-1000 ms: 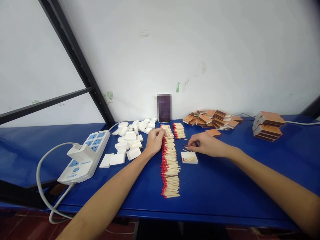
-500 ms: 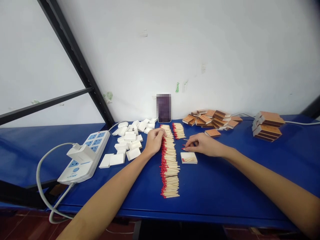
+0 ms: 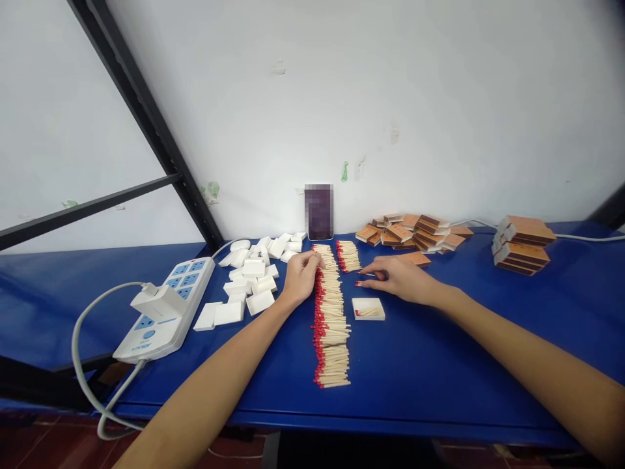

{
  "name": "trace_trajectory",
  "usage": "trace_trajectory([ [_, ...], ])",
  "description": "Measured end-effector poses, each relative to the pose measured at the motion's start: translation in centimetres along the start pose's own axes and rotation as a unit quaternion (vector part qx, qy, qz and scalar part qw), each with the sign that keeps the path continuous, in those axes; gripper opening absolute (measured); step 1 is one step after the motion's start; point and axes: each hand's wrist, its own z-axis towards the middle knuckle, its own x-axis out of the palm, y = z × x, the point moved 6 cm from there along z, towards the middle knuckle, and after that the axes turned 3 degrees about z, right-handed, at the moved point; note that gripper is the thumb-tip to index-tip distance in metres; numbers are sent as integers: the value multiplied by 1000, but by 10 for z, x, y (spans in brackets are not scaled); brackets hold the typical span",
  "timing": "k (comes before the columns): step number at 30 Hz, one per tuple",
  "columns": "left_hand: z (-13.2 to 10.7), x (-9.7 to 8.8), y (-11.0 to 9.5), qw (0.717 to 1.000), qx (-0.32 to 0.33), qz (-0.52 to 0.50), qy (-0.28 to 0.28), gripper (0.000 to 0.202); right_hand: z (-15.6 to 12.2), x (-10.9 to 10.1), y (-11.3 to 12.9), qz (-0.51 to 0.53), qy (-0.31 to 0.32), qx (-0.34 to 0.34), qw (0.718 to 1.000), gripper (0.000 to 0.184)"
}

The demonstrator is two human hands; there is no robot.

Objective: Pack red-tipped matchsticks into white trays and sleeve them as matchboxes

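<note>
A long row of red-tipped matches (image 3: 331, 319) runs down the middle of the blue table (image 3: 439, 365). My left hand (image 3: 303, 275) rests curled at the row's far left side, fingertips pinched on matches there. My right hand (image 3: 398, 279) lies just right of a shorter bunch of matches (image 3: 348, 255), its fingers closed over a few loose matches (image 3: 364, 282) on the table. A small white inner tray (image 3: 368, 309) with a few matches in it sits just in front of the right hand.
Several empty white trays (image 3: 249, 277) are heaped at the left, beside a white power strip (image 3: 163, 306) with a plug and cable. Brown matchbox sleeves (image 3: 415, 232) lie at the back, a stack (image 3: 522, 245) further right. A phone (image 3: 319, 212) leans on the wall.
My right hand has slid a little further from me and to the left, away from the small tray, toward the loose matches. The left hand has stayed put.
</note>
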Motion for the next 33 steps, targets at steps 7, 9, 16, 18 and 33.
trace_trajectory([
  [7, 0, 1, -2, 1000, 6, 0, 4, 32, -2, -3, -2, -42, 15, 27, 999, 55],
  [9, 0, 0, -2, 1000, 7, 4, 3, 32, -2, -2, 0, -40, 22, 17, 999, 54],
  [16, -1, 0, -2, 1000, 10, 18, 3, 32, -2, 0, 6, 2, 42, -7, 999, 45],
  [18, -1, 0, -3, 1000, 12, 17, 5, 32, -2, 0, 6, 11, 48, 1, 999, 44],
  [33, -2, 2, -2, 1000, 9, 3, 8, 32, -18, -4, 19, -20, 127, 16, 992, 34],
])
